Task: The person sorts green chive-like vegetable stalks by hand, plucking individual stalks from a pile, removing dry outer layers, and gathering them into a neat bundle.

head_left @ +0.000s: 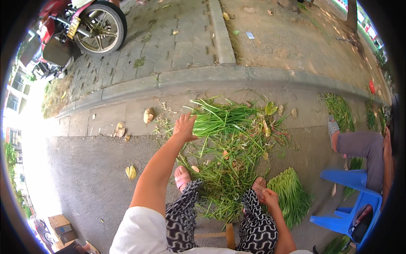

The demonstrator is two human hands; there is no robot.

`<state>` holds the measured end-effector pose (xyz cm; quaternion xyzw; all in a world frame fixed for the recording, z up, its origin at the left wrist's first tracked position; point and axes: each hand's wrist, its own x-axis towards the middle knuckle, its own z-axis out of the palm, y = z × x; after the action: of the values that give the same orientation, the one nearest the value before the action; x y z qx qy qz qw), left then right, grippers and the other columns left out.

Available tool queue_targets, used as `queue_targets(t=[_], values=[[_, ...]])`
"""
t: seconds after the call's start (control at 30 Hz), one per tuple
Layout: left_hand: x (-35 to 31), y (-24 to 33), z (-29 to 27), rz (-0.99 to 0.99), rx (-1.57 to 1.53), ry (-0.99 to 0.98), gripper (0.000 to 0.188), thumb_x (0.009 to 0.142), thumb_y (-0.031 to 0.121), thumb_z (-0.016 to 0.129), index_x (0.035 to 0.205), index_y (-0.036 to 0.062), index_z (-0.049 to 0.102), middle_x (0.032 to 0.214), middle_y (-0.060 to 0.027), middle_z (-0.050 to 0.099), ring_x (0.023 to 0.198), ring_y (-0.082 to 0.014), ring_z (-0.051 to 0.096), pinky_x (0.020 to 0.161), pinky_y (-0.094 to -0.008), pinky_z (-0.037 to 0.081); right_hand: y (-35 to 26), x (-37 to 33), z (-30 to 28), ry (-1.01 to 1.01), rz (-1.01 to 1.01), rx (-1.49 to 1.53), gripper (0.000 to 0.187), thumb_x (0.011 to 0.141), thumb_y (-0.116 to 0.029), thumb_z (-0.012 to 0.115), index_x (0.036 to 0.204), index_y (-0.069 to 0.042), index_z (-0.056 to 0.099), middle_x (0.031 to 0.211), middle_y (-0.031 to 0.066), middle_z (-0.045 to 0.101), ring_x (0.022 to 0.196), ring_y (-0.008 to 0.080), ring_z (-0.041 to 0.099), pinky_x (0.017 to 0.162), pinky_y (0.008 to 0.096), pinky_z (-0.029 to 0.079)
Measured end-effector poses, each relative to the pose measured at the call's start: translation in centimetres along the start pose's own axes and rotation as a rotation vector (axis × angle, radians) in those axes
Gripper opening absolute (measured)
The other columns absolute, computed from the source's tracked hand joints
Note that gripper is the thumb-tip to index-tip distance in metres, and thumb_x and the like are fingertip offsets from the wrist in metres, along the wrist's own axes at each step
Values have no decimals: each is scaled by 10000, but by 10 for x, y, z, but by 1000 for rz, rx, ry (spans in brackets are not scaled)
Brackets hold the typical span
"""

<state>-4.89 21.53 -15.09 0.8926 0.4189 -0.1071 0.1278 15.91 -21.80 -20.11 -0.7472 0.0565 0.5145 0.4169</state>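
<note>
A: On the asphalt road (84, 178) below the curb (190, 78), what is largest?

B: The loose heap of green stalks (230, 144), spread from the curb down to the person's sandalled feet. Beyond the curb, a parked motorbike (80, 25) stands on the paving.

A: And smaller things?

B: A blue plastic stool (349, 199) at the right, with another person's leg (359, 146) above it. Just left of it lies a tidy bundle of stalks (289, 197), aligned side by side.

A: The hands?

B: The left hand (185, 126) stretches out over the heap's near-left edge, fingers open and spread, holding nothing. The right hand (269, 198) rests by the right knee, touching the tidy bundle; its fingers curl, but I cannot tell whether they grip anything.

A: Anything in the way?

B: Dry yellow leaves (131, 171) scattered about the road, some among the stalks.
</note>
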Motion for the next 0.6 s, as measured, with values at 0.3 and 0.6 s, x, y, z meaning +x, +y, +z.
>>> queue_targets(t=[0.3, 0.6], values=[[115, 16, 56, 210, 296, -4, 1117, 482, 563, 769, 1362, 131, 233, 1399, -103, 259, 1301, -313, 214, 1024, -445, 238, -8, 1, 3, -22, -9, 106, 215, 847, -107, 557, 1026, 7, 590, 678, -24, 525, 553, 47, 440, 484, 211, 360], [97, 25, 117, 175, 243, -7, 959, 477, 383, 819, 1250, 84, 337, 1164, -136, 476, 1146, -310, 402, 987, -428, 296, -18, -5, 9, -60, 16, 28, 111, 847, -115, 535, 829, -21, 591, 617, -57, 450, 526, 35, 380, 477, 188, 296]])
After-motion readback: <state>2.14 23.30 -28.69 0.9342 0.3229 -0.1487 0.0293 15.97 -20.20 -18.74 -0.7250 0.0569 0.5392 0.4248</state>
